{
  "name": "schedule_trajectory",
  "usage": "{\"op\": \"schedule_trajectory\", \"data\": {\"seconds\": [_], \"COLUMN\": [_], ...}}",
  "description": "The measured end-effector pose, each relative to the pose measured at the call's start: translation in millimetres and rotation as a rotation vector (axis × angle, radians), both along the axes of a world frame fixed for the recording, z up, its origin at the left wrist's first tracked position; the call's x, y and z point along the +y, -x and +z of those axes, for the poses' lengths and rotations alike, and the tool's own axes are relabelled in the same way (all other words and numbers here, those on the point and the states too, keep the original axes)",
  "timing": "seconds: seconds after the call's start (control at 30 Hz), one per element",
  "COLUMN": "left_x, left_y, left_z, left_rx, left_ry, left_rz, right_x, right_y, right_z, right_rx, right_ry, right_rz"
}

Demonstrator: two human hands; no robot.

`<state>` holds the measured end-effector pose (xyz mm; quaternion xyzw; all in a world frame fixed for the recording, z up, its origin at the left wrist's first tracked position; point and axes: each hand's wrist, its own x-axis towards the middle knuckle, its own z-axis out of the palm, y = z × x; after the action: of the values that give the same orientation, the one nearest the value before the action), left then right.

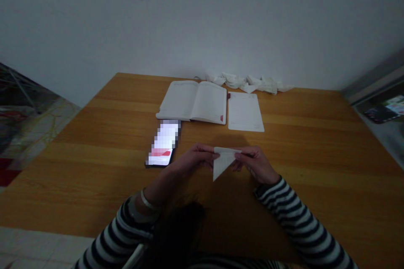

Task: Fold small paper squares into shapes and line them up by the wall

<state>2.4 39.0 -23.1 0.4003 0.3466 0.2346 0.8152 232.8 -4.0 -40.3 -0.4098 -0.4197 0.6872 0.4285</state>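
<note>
Gripping a folded piece of ruled paper (222,163) at its upper corners, the two hands hold it just above the wooden table (315,134), its point directed towards the wearer. The left hand (198,154) is closed in a pinch on one corner, thumb in front; the right hand (258,164) pinches the opposite corner likewise. The step in hand appears to be folding or creasing: the paper is roughly triangular, with a narrow band along its top edge. A further crease would call for the layers to be kept aligned and pressed evenly between thumb and fingers. Beyond the hands lie an open notebook (208,103) and, just beside it, a loose ruled sheet (246,113); crumpled white paper (234,81) lies along the wall (233,21). A lit smartphone (164,141) rests near the left forearm.
</note>
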Motion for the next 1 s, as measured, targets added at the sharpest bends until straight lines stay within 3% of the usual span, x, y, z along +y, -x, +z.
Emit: {"op": "schedule_trajectory", "data": {"seconds": [0.17, 0.37, 0.63, 0.8, 1.0], "left_x": [-0.8, -1.5, -2.8, -5.5, -16.9], "left_y": [0.4, 1.7, -4.9, -8.8, -16.9], "left_z": [0.9, 2.7, -6.9, -3.5, -3.6], "left_rx": [-0.025, -0.106, 0.125, 0.416, 0.659], "left_ry": [0.081, 0.038, -0.342, -0.668, -0.855], "left_rz": [0.041, 0.021, 0.093, 0.060, 0.083], "right_x": [-1.0, -1.2, 0.4, 4.6, 2.8], "right_y": [1.6, 1.6, 2.2, 7.4, 19.0], "right_z": [0.7, 0.8, 6.6, -6.9, -13.9], "right_rx": [0.056, 0.012, -0.139, -0.254, -0.544], "right_ry": [-0.003, -0.058, -0.155, -0.187, -0.327], "right_rz": [-0.033, 0.006, 0.029, -0.134, -0.090]}}
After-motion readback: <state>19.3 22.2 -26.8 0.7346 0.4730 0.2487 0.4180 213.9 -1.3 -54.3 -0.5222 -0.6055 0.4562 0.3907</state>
